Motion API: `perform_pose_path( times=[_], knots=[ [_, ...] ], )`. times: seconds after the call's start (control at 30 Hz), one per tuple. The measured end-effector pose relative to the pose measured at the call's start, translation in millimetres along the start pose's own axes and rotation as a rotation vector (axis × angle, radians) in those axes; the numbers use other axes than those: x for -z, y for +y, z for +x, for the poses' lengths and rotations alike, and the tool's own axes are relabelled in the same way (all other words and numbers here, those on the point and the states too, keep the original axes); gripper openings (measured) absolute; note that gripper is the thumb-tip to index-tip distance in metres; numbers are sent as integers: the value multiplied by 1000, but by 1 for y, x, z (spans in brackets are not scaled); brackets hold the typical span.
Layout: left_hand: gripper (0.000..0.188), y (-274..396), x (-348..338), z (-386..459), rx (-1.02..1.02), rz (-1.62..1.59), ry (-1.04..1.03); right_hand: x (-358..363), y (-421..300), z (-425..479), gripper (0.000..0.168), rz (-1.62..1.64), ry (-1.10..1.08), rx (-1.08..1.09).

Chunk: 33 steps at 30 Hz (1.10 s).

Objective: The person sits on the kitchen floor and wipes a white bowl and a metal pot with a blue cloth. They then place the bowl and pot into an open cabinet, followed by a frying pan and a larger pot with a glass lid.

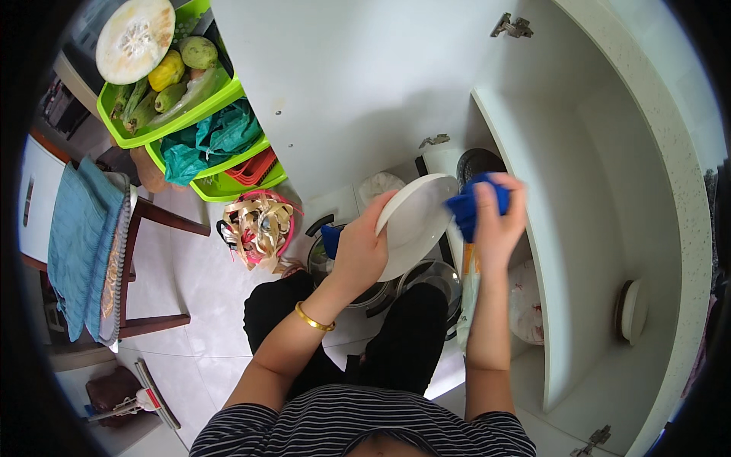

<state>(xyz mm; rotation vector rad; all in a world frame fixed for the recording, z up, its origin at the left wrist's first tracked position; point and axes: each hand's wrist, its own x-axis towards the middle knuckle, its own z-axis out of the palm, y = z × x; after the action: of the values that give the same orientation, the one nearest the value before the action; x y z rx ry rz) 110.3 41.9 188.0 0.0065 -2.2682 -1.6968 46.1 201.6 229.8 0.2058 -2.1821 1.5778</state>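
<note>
My left hand grips the rim of a white bowl, which is tilted on its side with its inside turned towards the right. My right hand holds a bunched blue cloth close to the bowl's far right rim; whether the cloth touches it cannot be told. Below the bowl, partly hidden by it and my left forearm, stands a pot with black handles, with another piece of blue cloth at its edge. A glass lid lies beside my knee.
An open cabinet with a white shelf curves along the right, with a round white-topped item inside. Its door stands open ahead. Green tiered baskets with vegetables, a pink-rimmed basket of ribbons and a chair stand left.
</note>
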Motion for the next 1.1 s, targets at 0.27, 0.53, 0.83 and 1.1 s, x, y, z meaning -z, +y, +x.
perform_pose_path(
  times=[0.27,0.53,0.83,1.1],
  knots=[
    [46,2,-3,-9,-9,13,5,-55,8,-14,13,-85,18,374],
    [43,4,0,-9,21,-90,-2,-64,-4,-32,13,61,-47,345],
    [37,1,3,-9,146,-74,-80,-67,-12,-47,15,86,-131,448],
    [35,-1,-6,-10,-53,-92,56,-59,-4,-17,11,18,54,212]
  ],
)
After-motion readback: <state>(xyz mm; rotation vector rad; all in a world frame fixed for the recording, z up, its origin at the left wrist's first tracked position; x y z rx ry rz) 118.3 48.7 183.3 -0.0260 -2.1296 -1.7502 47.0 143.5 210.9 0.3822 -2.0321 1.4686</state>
